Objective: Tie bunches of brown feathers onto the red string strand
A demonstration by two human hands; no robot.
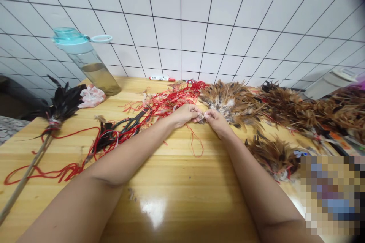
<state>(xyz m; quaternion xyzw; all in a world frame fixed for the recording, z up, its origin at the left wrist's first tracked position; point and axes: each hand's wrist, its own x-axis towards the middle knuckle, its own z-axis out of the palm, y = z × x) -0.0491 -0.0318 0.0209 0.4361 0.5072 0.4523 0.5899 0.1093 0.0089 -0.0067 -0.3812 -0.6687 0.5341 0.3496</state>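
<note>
Both hands meet over the middle of the wooden table (176, 186), fingertips nearly together. My left hand (186, 115) is closed in a pinch on a small greyish feather tuft (201, 117). From the other side my right hand (215, 120) pinches at the same tuft, its fingers closed. A thin red string (197, 148) hangs in a loop on the table below the hands. Just behind them lies a large heap of brown feathers (236, 100), and to its left a tangle of red strings (173, 97).
Black scissors (132, 121) lie among strings at left. A feather-topped stick (25, 176), a tilted-looking bottle (98, 72), crumpled tissue (92, 96) and a marker (162, 79) stand or lie around. More brown feather bunches (275, 155) are at right; a tiled wall (196, 30) backs the table.
</note>
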